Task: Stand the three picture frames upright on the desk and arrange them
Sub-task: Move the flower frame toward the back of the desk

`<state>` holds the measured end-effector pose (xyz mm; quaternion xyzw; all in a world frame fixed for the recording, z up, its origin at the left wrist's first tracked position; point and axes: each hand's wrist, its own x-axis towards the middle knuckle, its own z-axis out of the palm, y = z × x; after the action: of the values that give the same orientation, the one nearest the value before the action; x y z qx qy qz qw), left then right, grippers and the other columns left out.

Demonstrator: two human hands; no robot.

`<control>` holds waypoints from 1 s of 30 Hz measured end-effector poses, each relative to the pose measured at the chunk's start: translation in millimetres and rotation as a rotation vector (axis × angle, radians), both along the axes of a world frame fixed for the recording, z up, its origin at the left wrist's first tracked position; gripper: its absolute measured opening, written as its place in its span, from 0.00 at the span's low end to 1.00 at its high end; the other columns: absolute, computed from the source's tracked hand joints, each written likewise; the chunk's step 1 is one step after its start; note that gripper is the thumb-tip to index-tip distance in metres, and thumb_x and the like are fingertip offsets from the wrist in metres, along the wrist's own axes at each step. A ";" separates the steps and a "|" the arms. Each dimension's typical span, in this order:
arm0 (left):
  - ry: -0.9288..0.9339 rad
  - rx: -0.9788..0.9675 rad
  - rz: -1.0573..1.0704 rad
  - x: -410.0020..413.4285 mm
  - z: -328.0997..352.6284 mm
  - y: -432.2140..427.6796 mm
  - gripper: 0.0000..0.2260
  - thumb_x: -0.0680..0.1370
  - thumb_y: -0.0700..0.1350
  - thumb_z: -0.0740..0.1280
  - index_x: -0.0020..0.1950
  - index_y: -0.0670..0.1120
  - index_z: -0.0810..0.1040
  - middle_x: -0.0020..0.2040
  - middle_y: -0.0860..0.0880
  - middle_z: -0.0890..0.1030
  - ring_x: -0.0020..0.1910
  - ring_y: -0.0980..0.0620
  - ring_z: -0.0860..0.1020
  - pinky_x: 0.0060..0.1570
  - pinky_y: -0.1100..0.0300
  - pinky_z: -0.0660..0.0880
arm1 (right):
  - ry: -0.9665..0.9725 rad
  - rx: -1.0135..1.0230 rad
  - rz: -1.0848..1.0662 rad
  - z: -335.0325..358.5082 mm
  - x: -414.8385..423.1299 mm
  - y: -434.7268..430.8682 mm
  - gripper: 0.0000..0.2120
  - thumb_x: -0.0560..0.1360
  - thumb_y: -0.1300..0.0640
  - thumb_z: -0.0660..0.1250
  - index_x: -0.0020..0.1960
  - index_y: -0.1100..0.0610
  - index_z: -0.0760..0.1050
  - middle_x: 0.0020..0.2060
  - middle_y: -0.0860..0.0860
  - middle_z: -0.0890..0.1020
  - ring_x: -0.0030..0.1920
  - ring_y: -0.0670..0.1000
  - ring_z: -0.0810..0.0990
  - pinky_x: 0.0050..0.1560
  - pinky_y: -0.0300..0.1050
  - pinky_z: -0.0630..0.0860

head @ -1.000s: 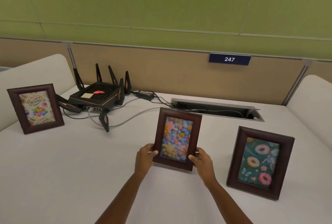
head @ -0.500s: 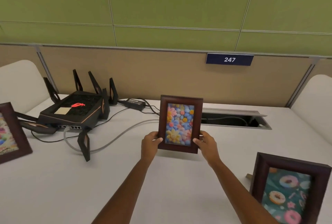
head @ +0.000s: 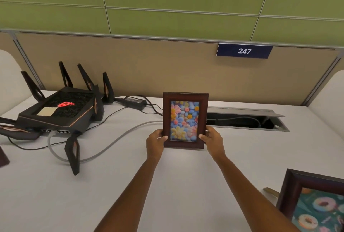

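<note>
- Far left edge: corner of a dark wooden frame (head: 3, 157) is showing on the white bench (head: 55, 194), mostly cut off by the view.
- Left: black angular router with upright antennas (head: 57, 112) is sitting on the bench, red logo glowing on top, pale sticker beside it. Grey cable (head: 111, 144) is looping from its front ports toward the centre; black power brick (head: 135, 101) is lying behind it near the beige partition (head: 130, 64).
- Centre: dark brown wooden picture frame with a colourful flower print (head: 185, 120) is standing upright, facing the camera, bottom edge at or just on the bench; contact is hard to tell.
- Left hand (head: 156, 143) is pinching the frame's lower left edge, thumb on the front.
- Right hand (head: 212, 141) is pinching the lower right edge the same way. Both grips are closed on the frame.
- Right of centre: open grey cable tray slot (head: 247, 120) is running behind the flower frame.
- Above it: navy number plate reading 247 (head: 244, 50) is hanging on the partition.
- Bottom right: dark wooden frame with a teal doughnut print (head: 314, 203) is standing upright, partly cut off, well apart from the flower frame.
</note>
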<state>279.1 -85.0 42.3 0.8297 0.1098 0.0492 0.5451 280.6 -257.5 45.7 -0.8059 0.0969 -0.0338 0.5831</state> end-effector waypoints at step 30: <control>-0.012 0.113 -0.037 -41.3 -32.9 -0.5 0.21 0.78 0.38 0.61 0.70 0.38 0.63 0.69 0.40 0.70 0.68 0.43 0.69 0.67 0.52 0.67 | 0.070 0.002 0.022 -31.7 -35.8 2.5 0.23 0.77 0.58 0.60 0.69 0.60 0.59 0.68 0.58 0.69 0.66 0.58 0.70 0.66 0.55 0.68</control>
<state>237.8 -85.5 9.5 0.8608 0.0880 0.0504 0.4987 244.7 -255.1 14.0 -0.8070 0.1086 0.0008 0.5805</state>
